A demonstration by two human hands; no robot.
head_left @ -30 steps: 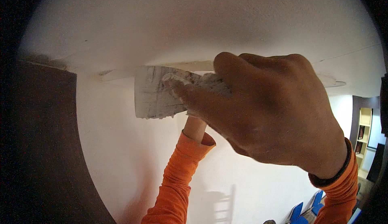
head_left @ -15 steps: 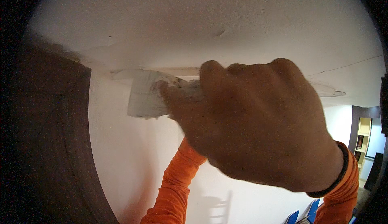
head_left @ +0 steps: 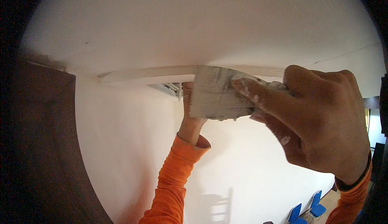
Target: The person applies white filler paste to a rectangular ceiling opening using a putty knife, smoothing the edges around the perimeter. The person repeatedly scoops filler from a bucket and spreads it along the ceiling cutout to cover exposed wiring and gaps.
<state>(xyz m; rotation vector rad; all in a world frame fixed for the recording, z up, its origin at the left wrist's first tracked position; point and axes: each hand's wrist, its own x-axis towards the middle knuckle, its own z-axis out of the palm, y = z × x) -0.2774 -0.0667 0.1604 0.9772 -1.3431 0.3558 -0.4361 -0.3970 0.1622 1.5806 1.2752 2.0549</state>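
Note:
My right hand (head_left: 327,115) is closed round a putty knife (head_left: 220,94), its index finger stretched along the wide blade. Grey-white paste coats the blade, and smears of it cling to my fingers. The blade's upper edge meets or nearly meets the pale rim (head_left: 141,73) along the ceiling edge; I cannot tell if it touches. My left hand (head_left: 192,127) reaches up behind the blade toward that rim. Most of its fingers are hidden by the blade, so its grip does not show.
Overhead spreads the white ceiling (head_left: 194,26), with a thin crack (head_left: 347,53) at the right. A dark brown panel (head_left: 44,143) stands close on the left. White bars (head_left: 173,88) show beneath the rim. Blue chairs (head_left: 317,208) stand far below by the white wall (head_left: 250,167).
My right hand and the putty knife have moved to the right. The blade now shows more fully, and my left wrist and the white bars have come into sight.

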